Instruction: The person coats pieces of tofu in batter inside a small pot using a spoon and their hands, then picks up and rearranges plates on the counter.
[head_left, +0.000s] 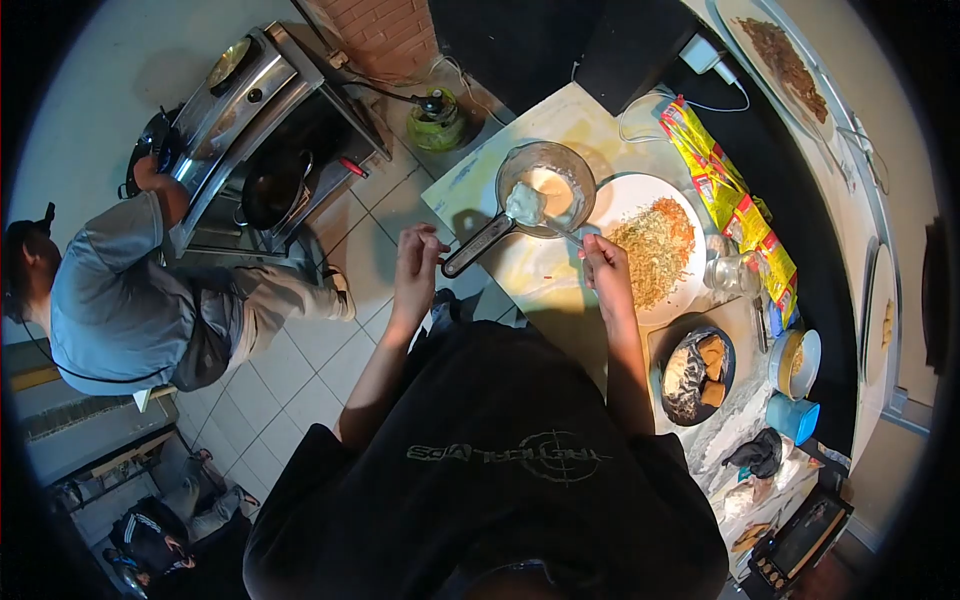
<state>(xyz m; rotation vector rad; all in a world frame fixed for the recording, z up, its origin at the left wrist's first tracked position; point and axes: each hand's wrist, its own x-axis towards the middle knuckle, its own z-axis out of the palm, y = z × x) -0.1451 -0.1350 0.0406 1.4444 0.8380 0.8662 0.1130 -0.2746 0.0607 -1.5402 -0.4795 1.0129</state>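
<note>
My right hand (606, 268) is closed round the handle of a spoon (566, 234). The spoon's bowl carries a lump of thick white cream (525, 204) over the near side of a saucepan (507, 166). Pale, creamy mixture (556, 190) lies in the pan and smears its inner wall. The pan's dark handle (480, 245) points towards my left hand (418, 262). That hand's fingers are loosely curled beside the handle's end, with nothing visible in them. Right of the pan, a white plate (640, 188) holds heaps of brown crumbs and orange and greenish shreds.
Yellow-red sachets (715, 170), a glass jar (733, 275) and a dark bowl of brown pieces (697, 375) stand on the counter (540, 285). A blue container (792, 418) is farther right. At left, another person (140, 290) works by a metal stove (225, 120); a green gas cylinder (436, 127) is on the floor.
</note>
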